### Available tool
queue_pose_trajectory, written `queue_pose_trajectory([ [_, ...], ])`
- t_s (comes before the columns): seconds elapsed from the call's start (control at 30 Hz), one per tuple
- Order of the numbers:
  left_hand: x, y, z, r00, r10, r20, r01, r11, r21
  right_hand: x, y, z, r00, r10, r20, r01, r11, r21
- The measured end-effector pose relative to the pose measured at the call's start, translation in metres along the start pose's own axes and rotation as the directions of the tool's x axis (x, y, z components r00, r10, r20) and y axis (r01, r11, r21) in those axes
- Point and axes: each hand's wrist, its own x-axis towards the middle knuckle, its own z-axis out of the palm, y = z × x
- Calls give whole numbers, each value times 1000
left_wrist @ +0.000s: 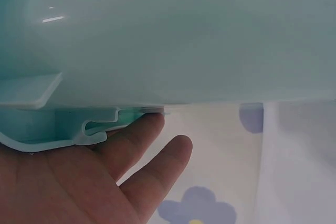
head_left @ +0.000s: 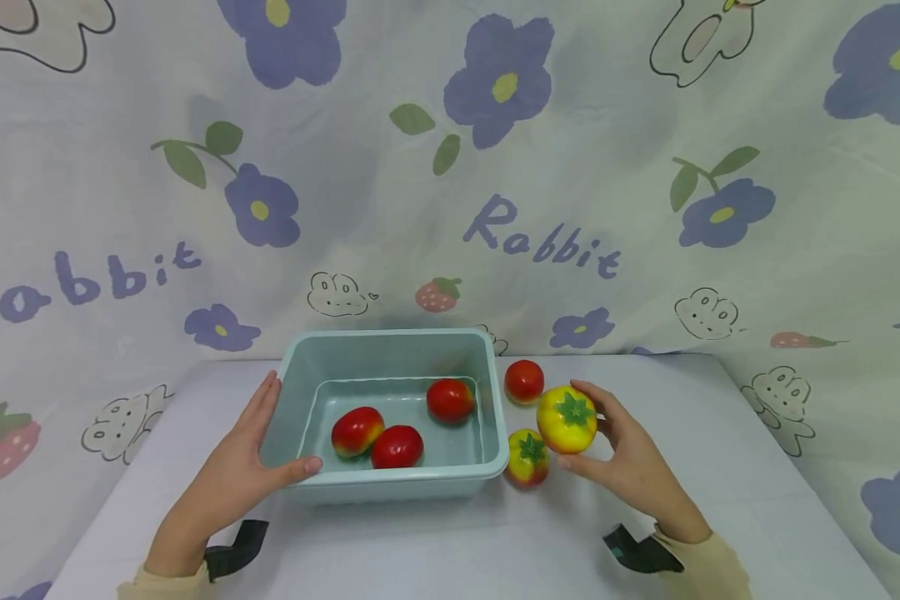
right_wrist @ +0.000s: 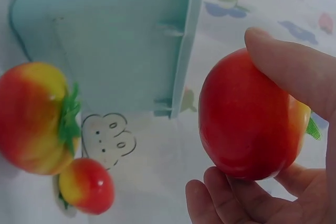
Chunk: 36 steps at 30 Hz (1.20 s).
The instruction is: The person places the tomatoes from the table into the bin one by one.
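My right hand (head_left: 637, 458) grips a toy tomato (head_left: 566, 419) between thumb and fingers, above the table and just right of a pale blue-green bin (head_left: 386, 477). Its yellow top with a green star-shaped calyx shows in the head view; in the right wrist view the tomato (right_wrist: 247, 119) shows its red side. Against the bin's left side rests my left hand (head_left: 232, 467), fingers straight along the wall and thumb over the front-left rim. Inside the bin lie three red tomatoes, one at the right (head_left: 450, 401), two near the front (head_left: 357, 431) (head_left: 397, 447).
Two more tomatoes stand on the white table (head_left: 570, 542) beside the bin's right wall: a red one (head_left: 524, 382) farther back and a yellow-red one (head_left: 527, 458) nearer. A patterned cloth (head_left: 390, 208) hangs behind the table.
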Motion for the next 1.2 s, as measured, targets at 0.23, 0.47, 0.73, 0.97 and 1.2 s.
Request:
queue_pose_trajectory([
  [0.23,1,0,0,1000,8,0,-8,1000,-3,3,-15,3,999,-29,-16,29,999,32],
  [0.47,0,0,-1,1000,8,1,-8,1000,-5,11,-22,8,999,-40,-26,42,997,57],
  [0.73,-1,-3,-1,1000,19,-7,-19,1000,-8,19,-34,19,998,-70,-7,70,994,86],
  [0.97,0,-3,0,1000,26,-10,-26,1000,-8,23,-40,31,994,-107,6,105,988,116],
  [1.2,0,-2,0,1000,27,-11,-27,1000,-12,26,-46,44,989,-149,6,147,981,126],
])
